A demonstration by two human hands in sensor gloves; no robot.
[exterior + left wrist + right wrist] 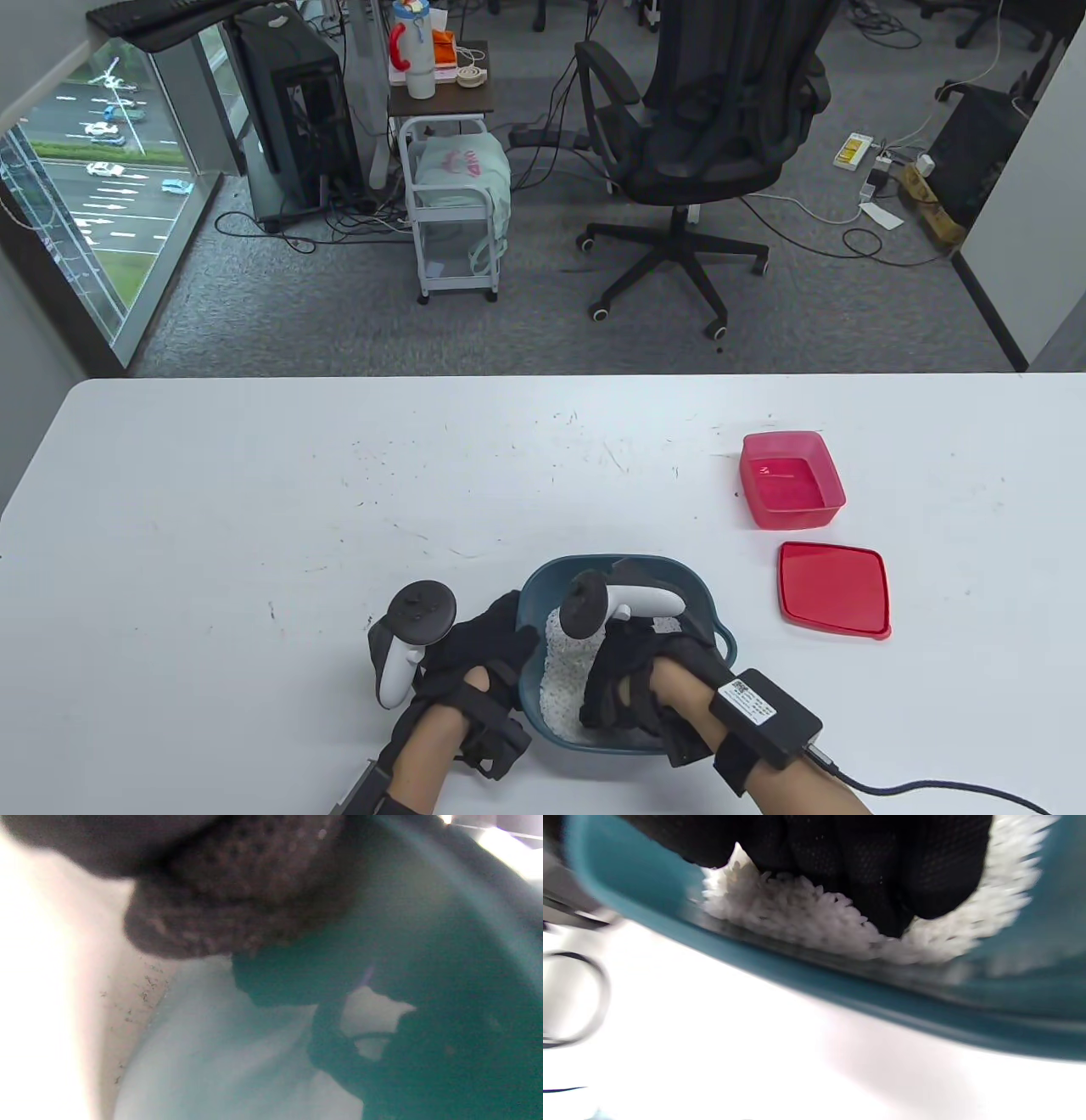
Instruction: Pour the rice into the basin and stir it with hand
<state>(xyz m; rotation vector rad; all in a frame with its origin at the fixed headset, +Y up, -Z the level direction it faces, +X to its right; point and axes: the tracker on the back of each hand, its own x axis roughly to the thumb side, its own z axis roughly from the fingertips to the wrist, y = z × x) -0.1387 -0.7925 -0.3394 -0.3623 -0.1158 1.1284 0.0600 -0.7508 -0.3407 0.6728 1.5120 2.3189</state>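
While the left hand [488,645] grips the rim of the teal plastic basin [551,577] on the white tabletop [254,509], the right hand [632,671] sits in its white rice [556,688], finger position unclear.

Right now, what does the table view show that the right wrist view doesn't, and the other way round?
Only the table view shows the red box with no rice in it, its lid flat beside it, and the left hand at the basin's left rim. Only the right wrist view shows the gloved fingers pushed down into the rice, close enough to make out single grains. Both show the blue basin, the white rice and the right hand in it, on the white table.
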